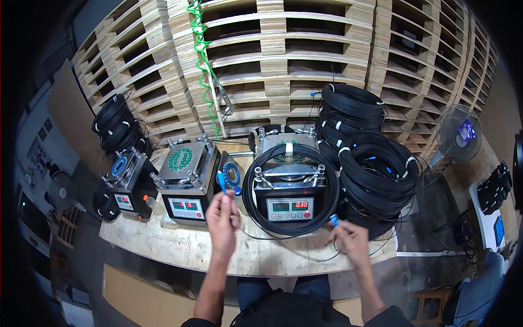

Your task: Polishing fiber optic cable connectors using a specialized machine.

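Note:
My left hand (223, 218) is raised above the workbench, its fingers pinched around a slim blue cable connector (221, 179) that points upward. Lower and to the right, my right hand (351, 243) grips a second blue connector (334, 219) between thumb and fingers. A thin black cable runs from near my left hand across the bench front toward my right. Between and beyond the hands, a large coil of black cable (249, 188) leans over a metal bench machine (289, 210) with a red digital display. A white tie binds the coil's top.
Two similar machines (185, 188) (128, 185) stand to the left, with a small orange-capped bottle (155, 206) between them. Stacked black cable coils (376, 174) rise at right. Wooden pallets (272, 41) form the back; a green spiral hose (199, 49) hangs there. A fan (460, 133) stands far right.

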Action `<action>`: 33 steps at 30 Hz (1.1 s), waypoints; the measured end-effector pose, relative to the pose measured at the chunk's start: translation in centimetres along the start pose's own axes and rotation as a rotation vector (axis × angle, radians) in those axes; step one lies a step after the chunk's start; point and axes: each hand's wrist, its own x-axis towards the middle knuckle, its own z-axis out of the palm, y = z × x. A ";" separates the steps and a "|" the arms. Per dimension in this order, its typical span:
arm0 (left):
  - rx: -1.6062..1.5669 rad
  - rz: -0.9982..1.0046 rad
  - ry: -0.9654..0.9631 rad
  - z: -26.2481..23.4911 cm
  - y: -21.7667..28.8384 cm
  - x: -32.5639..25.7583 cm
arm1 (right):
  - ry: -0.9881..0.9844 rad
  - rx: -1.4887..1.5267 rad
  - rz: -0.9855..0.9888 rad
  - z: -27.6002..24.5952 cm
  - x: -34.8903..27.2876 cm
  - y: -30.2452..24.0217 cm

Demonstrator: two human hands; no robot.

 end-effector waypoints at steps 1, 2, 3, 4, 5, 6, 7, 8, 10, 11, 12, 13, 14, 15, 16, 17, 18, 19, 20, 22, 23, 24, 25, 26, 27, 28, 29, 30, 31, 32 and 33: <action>0.082 -0.008 0.008 -1.2 0.2 1.8 | 0.049 -0.039 -0.102 -1.7 1.0 -0.8; 0.231 -0.005 -0.001 -1.5 1.0 3.3 | 0.117 -0.109 -0.162 -3.6 2.4 -1.7; 0.359 0.041 0.008 -1.9 1.7 5.3 | 0.125 -0.193 -0.203 -4.2 4.0 -3.5; 0.543 0.082 0.008 -1.7 1.8 7.3 | 0.146 -0.303 -0.273 -4.4 6.0 -5.0; 0.678 0.228 -0.081 -2.2 1.7 9.8 | 0.129 -0.347 -0.378 -3.9 8.1 -6.6; 0.815 0.276 -0.130 -1.8 2.3 11.9 | 0.079 -0.420 -0.382 -3.7 10.8 -7.7; 0.972 0.384 -0.204 -0.9 2.0 14.3 | 0.026 -0.557 -0.463 -4.0 13.9 -8.5; 1.096 0.317 -0.266 2.0 1.8 15.7 | 0.050 -0.678 -0.493 -3.9 16.1 -9.6; 1.047 0.323 -0.412 3.7 -0.8 19.5 | 0.012 -0.916 -0.552 -2.7 21.9 -9.6; 1.125 0.311 -0.442 4.1 -2.3 21.5 | 0.028 -1.050 -0.512 -1.5 24.1 -9.3; 1.149 0.313 -0.489 5.1 -2.5 22.1 | 0.020 -1.113 -0.368 0.6 24.7 -10.0; 1.179 0.254 -0.491 5.8 -2.7 22.5 | -0.017 -1.141 -0.341 2.2 25.8 -9.8; 1.200 0.196 -0.503 6.5 -3.0 22.9 | -0.045 -1.173 -0.309 2.7 26.7 -9.9; 1.196 0.259 -0.541 6.7 -3.5 23.4 | -0.105 -1.201 -0.370 2.6 28.3 -9.2; 1.190 0.321 -0.579 6.8 -4.0 23.8 | -0.166 -1.229 -0.430 2.4 29.8 -8.4; 1.168 0.277 -0.606 6.8 -4.2 24.0 | -0.205 -1.238 -0.428 3.1 30.2 -8.4; 1.179 0.247 -0.607 6.8 -4.5 24.1 | -0.237 -1.279 -0.460 3.5 30.4 -8.4; 1.181 0.257 -0.605 6.7 -4.9 24.3 | -0.269 -1.278 -0.475 3.8 30.7 -8.6; 1.184 0.265 -0.604 6.7 -4.7 24.3 | -0.301 -1.275 -0.489 4.2 30.6 -9.0; 1.174 0.232 -0.581 6.5 -4.3 24.3 | -0.342 -1.298 -0.495 5.3 30.8 -9.5; 1.152 0.218 -0.570 7.0 -4.2 24.2 | -0.362 -1.333 -0.503 5.3 30.8 -9.9; 1.146 0.208 -0.575 7.5 -3.9 24.1 | -0.363 -1.336 -0.490 5.2 31.0 -9.9; 1.098 0.217 -0.601 8.1 -3.6 24.0 | -0.374 -1.336 -0.484 5.1 31.2 -9.9; 1.056 0.226 -0.615 8.1 -3.5 24.0 | -0.393 -1.332 -0.486 5.3 31.5 -9.9; 1.046 0.292 -0.614 7.8 -4.1 24.3 | -0.410 -1.327 -0.487 5.5 31.4 -10.1; 1.047 0.285 -0.610 7.6 -4.4 24.6 | -0.418 -1.326 -0.483 5.6 31.7 -10.0; 1.060 0.326 -0.626 7.6 -4.7 24.9 | -0.428 -1.340 -0.512 5.7 31.8 -9.9; 1.072 0.368 -0.642 7.5 -4.9 25.0 | -0.438 -1.352 -0.540 5.8 31.9 -10.0; 1.074 0.363 -0.642 7.3 -5.0 25.1 | -0.445 -1.369 -0.547 6.0 31.8 -10.4; 1.074 0.378 -0.640 7.3 -5.2 25.1 | -0.443 -1.369 -0.543 6.0 32.1 -10.3; 1.075 0.394 -0.639 7.3 -5.3 25.1 | -0.460 -1.390 -0.560 5.9 32.4 -10.3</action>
